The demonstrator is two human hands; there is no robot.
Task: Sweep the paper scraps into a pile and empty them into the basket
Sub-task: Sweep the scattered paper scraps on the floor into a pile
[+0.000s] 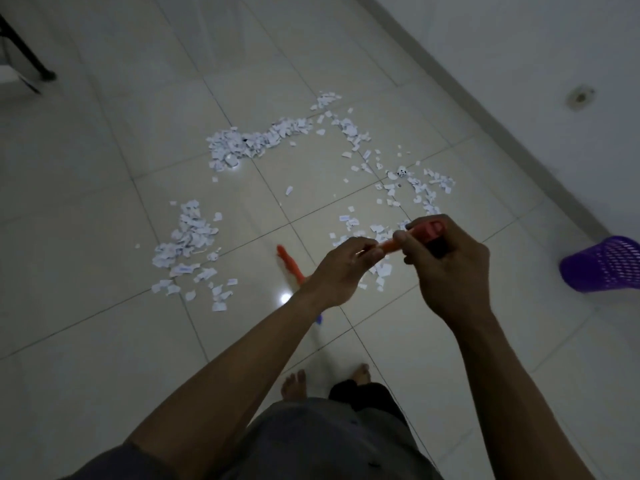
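Note:
White paper scraps (242, 143) lie scattered over the tiled floor in loose clusters: one at the back middle, one at the left (188, 244), several thin ones at the right. A purple mesh basket (604, 268) lies tipped at the right edge. My right hand (446, 268) grips the red end of an orange broom handle (427, 233). My left hand (341, 268) holds the same handle just to its left. An orange part of the broom (289, 263) shows near the floor, blurred, below my left hand.
A white wall with a skirting line runs diagonally along the right side. A dark furniture leg (45, 72) stands at the top left. My bare feet (298, 379) are at the bottom middle on the glossy tiles.

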